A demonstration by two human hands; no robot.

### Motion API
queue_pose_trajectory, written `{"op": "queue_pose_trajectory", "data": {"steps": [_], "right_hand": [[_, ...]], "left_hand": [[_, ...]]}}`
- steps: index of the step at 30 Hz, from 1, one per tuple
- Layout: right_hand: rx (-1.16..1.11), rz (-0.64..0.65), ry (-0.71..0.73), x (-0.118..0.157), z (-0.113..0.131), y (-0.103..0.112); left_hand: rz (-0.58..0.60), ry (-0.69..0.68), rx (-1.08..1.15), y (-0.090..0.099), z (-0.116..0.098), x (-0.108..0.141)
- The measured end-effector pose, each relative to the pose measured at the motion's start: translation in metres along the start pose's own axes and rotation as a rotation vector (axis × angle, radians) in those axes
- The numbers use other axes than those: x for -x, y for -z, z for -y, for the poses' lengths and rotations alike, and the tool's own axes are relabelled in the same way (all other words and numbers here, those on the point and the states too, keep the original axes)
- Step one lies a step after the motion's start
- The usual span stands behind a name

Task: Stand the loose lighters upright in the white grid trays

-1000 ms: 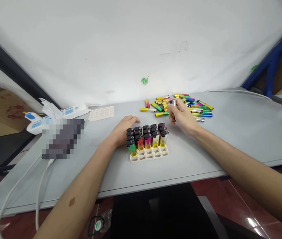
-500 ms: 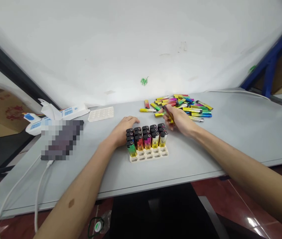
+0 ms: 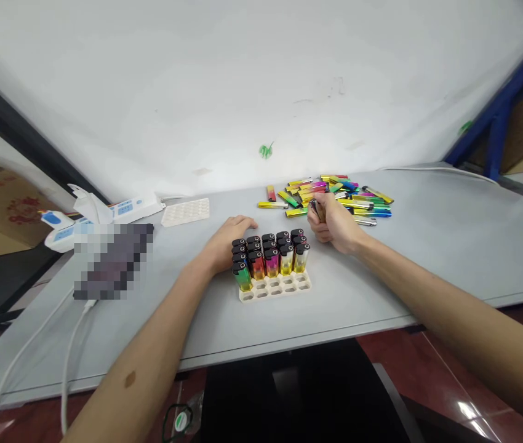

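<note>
A white tray [image 3: 276,295] with rows of holes stands on the table in front of me. Several lighters with black tops stand upright in it, filling its far rows; a green lighter [image 3: 243,277] is at the left in a nearer row. My left hand [image 3: 227,243] rests on the table beside the tray's far left side, fingers stretched forward and partly overlapped by lighters. Closed around a lighter [image 3: 319,210], my right hand [image 3: 338,224] is at the front of a loose lighter pile [image 3: 307,195]. Its fingers cover most of the held lighter.
A second white holed tray [image 3: 186,212] lies at the back left. Beside it are power strips [image 3: 125,209] with plugs and a blurred dark device [image 3: 116,261] on a white cable [image 3: 70,363]. The wall [image 3: 224,92] bounds the table's back edge.
My right hand's fingers have curled further around the lighter, and its upper end has turned. My left hand and the tray lighters stay as they were.
</note>
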State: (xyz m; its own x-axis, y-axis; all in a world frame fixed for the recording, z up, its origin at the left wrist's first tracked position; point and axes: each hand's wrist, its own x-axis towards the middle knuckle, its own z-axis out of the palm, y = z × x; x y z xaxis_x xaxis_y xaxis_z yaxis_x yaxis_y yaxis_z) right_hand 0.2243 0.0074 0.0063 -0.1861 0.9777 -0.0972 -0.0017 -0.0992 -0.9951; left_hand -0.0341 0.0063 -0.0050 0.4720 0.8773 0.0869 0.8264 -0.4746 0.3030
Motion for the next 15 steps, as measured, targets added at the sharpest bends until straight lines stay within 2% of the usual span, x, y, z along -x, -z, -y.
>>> {"op": "queue_pose_trajectory", "data": {"steps": [4,15], "right_hand": [[-0.074,0.022,0.027,0.0011,0.0027,0.0003],[-0.085,0.009,0.026,0.0026,0.0015,-0.0023]], "left_hand": [[0.007,0.009,0.004,-0.0005,-0.0003,0.0001],[-0.024,-0.004,-0.022,-0.0021,0.0018,-0.0006]]}}
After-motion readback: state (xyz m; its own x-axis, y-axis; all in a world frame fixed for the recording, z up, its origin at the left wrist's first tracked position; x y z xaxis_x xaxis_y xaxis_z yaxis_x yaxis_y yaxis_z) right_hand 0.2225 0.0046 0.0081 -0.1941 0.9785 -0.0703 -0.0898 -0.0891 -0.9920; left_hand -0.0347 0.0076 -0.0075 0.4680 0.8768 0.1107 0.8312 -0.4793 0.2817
